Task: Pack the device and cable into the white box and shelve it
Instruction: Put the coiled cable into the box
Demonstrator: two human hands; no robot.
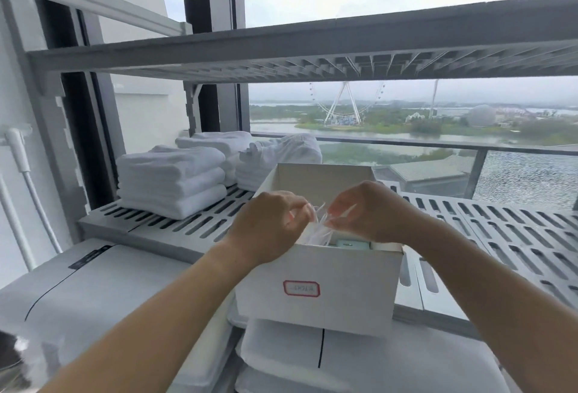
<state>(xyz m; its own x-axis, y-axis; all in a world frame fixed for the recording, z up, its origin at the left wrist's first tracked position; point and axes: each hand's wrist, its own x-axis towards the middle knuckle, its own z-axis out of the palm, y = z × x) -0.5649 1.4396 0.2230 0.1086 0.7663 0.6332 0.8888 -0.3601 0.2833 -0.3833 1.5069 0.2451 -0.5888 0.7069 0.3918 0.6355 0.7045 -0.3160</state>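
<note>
Fingers of the left hand (269, 226) and right hand (369, 211) pinch a clear plastic bag (320, 231) between them, with the mint-green device (350, 244) just below in the white box (316, 286).

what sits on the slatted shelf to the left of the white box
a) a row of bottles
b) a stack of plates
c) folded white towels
c: folded white towels lie stacked on the slatted shelf, left of the white box.
</note>
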